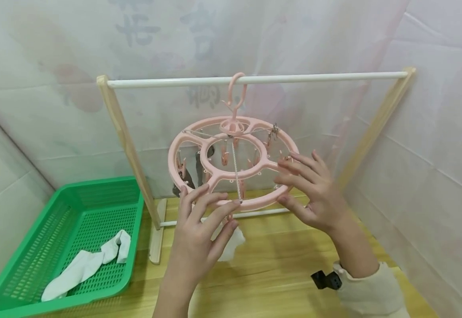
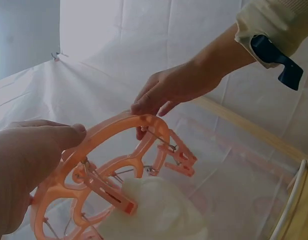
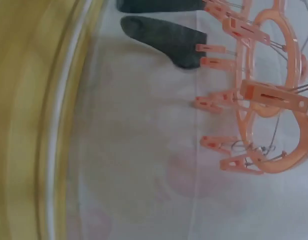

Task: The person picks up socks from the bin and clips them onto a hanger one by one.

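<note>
A pink round clip hanger (image 1: 231, 165) hangs by its hook from the white rod (image 1: 314, 77) of a wooden rack. My left hand (image 1: 199, 234) lays fairly straight fingers on the near rim, thumb just below by a clip. From that clip hangs a white sock (image 1: 232, 243). My right hand (image 1: 310, 194) pinches the right rim between fingers and thumb. The left wrist view shows both hands on the hanger (image 2: 119, 150), left hand (image 2: 24, 170), right hand (image 2: 169, 92), white sock (image 2: 154, 210) clipped beneath. Dark socks (image 3: 169, 37) hang from far clips.
A green basket (image 1: 24, 291) on the wooden floor at the left holds a white sock (image 1: 83, 263). The rack's wooden uprights (image 1: 129, 150) stand left and right. White sheeting closes the back and right side.
</note>
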`<move>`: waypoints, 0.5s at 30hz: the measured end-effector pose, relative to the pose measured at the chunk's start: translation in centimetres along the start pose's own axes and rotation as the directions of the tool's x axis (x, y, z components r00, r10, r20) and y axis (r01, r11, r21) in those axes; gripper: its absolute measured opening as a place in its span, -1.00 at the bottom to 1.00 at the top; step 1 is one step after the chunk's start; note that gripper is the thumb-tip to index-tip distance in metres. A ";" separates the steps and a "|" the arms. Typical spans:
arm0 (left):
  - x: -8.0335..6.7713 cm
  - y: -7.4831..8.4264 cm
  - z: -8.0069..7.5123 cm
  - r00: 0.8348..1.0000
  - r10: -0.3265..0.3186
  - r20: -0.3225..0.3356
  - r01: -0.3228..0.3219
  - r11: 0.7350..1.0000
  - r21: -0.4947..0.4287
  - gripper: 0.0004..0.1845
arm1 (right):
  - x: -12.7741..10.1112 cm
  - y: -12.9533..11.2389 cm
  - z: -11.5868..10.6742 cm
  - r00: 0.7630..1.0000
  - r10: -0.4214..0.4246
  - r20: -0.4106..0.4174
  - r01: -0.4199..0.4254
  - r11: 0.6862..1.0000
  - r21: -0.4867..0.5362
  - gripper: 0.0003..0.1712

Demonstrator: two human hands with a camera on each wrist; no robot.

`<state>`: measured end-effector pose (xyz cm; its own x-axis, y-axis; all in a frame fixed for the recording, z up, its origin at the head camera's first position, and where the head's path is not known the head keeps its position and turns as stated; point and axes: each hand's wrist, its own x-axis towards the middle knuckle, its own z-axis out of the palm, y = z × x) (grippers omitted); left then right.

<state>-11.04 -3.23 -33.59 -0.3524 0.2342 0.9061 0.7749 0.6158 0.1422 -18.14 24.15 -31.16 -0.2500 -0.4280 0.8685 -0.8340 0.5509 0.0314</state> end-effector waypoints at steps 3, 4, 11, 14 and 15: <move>0.1 0.2 -0.2 1.000 0.008 -0.022 -0.008 1.000 -0.006 -0.76 | -0.5 -0.4 0.6 0.999 0.006 -0.034 -0.005 1.000 0.019 -0.44; 0.1 0.2 -0.3 0.999 0.012 -0.033 -0.012 1.000 -0.008 -0.76 | -0.6 -0.6 0.8 0.998 0.010 -0.055 -0.009 1.000 0.028 -0.44; 0.9 1.2 -1.1 0.989 0.067 -0.129 -0.071 0.997 -0.027 -0.78 | -1.2 -2.6 2.3 0.979 0.067 -0.195 -0.058 0.997 0.054 -0.41; 1.1 1.8 -1.4 0.983 0.098 -0.155 -0.102 0.995 -0.018 -0.79 | -1.2 -3.6 2.8 0.967 0.075 -0.244 -0.066 0.997 0.046 -0.42; 1.2 2.0 -1.4 0.981 0.110 -0.160 -0.114 0.993 -0.013 -0.79 | -1.2 -3.9 3.0 0.964 0.075 -0.257 -0.065 0.997 0.046 -0.42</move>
<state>-9.16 -2.81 -31.66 -0.1764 0.1774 0.9682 0.8168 0.5753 0.0434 -16.06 20.39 -33.76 -0.1771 -0.1873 0.9662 -0.8379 0.5437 -0.0481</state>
